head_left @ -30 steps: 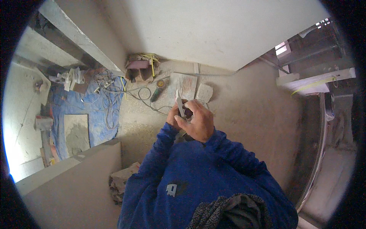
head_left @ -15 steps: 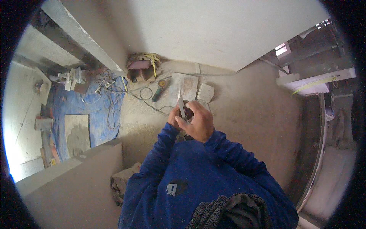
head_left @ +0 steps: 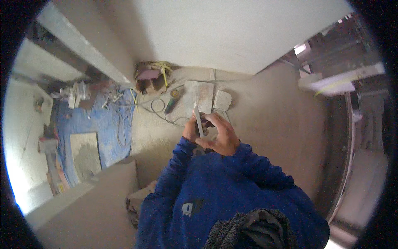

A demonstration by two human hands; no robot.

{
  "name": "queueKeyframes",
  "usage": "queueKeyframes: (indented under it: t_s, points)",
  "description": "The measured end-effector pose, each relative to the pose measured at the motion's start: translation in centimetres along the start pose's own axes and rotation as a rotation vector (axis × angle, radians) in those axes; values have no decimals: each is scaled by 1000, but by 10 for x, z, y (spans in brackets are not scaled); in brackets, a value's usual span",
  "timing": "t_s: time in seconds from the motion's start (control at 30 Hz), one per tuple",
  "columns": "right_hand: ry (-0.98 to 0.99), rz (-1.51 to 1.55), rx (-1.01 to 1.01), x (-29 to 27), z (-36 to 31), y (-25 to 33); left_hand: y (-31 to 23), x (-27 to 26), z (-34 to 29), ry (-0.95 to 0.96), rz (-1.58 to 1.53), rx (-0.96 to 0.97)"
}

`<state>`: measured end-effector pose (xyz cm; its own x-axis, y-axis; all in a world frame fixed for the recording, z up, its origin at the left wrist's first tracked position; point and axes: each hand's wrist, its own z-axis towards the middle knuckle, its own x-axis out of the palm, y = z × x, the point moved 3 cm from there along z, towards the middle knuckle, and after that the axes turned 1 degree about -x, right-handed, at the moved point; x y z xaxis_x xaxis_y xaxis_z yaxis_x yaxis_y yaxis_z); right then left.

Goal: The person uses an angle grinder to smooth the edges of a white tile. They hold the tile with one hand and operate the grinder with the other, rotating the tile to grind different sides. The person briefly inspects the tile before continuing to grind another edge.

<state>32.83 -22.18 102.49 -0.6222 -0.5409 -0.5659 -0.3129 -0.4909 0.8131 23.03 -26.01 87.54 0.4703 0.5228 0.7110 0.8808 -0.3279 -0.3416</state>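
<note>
My left hand (head_left: 190, 129) is closed around a thin, flat grey piece like a tile strip (head_left: 198, 118), seen nearly edge-on in front of my body. The strip's far end tapers and looks broken. My right hand (head_left: 223, 135) is just right of the strip, its thumb and fingers apart in a C shape. Its thumb is close to the strip's near end; whether it touches I cannot tell. Something dark shows between the hands, too blurred to name. Beyond them, a green angle grinder (head_left: 172, 101) lies on the floor beside a pale slab (head_left: 205, 89).
A whitish block (head_left: 223, 100) sits right of the slab. Cables (head_left: 156, 106) loop across the dusty floor. An open box (head_left: 150, 79) stands by the wall. At left, a blue tarp (head_left: 114, 137) carries a stained board (head_left: 86, 153); a low wall (head_left: 95, 195) is nearer.
My right hand has opened wider and shifted slightly right and nearer my body, its thumb moving down along the strip. My left hand keeps its hold. The whole view has shifted slightly.
</note>
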Motion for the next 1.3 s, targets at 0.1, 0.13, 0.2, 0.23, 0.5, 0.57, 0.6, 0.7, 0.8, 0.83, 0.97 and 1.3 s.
queueKeyframes:
  t_s: [0.1,0.13,0.2,0.23,0.5,0.57,0.6,0.7,0.8,0.83,0.97,1.3]
  points:
    - [-9,5,-14,-20,-23,-15,12,20,18,28,-80,-45]
    - [-28,3,7,-24,-33,-21,15,28,24,52,51,2]
    - [-114,33,54,-27,-50,-34,24,42,37,79,188,4]
    - [-178,69,75,-28,-56,-40,31,50,44,102,36,-100]
    - [-516,-94,324,-88,-90,-101,87,116,97,325,407,-240]
    - [-627,-81,412,-113,-100,-125,107,154,114,392,387,-232]
    - [-694,-76,423,-126,-107,-140,115,175,123,440,358,-225]
    - [-871,107,440,-181,-111,-202,129,241,140,655,1104,306]
    - [-948,175,461,-254,-124,-258,162,299,166,670,833,1]
    - [-933,226,491,-283,-126,-276,176,322,175,740,1023,104]
    - [-960,132,425,-388,-109,-314,222,415,227,597,1684,728]
    - [-464,46,294,-538,-52,-333,211,511,349,131,1336,752]
